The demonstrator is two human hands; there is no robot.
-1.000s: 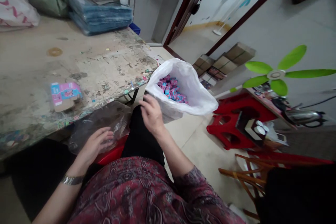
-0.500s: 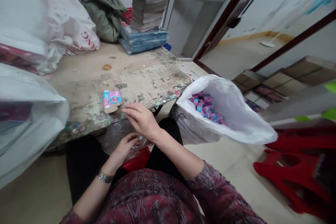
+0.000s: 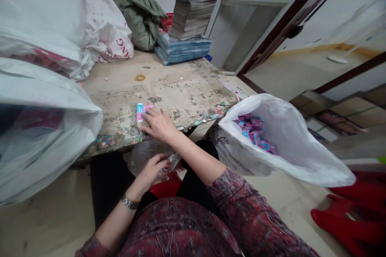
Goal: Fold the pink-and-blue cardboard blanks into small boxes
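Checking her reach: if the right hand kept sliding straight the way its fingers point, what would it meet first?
The right hand points up-left at the flat pink-and-blue printed cardboard carton on the worn table; its fingertips seem already touching it.

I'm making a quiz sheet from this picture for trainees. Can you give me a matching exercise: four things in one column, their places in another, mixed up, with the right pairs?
Things:
1. right hand
2. left hand
3. white bag
4. blue stack

Places:
A. at the far end of the table
B. on the pink and blue flat carton near the table's front edge
C. on the clear plastic bag over the lap
D. beside the table, open, holding small pink and blue packets

Pairs: 1-B, 2-C, 3-D, 4-A
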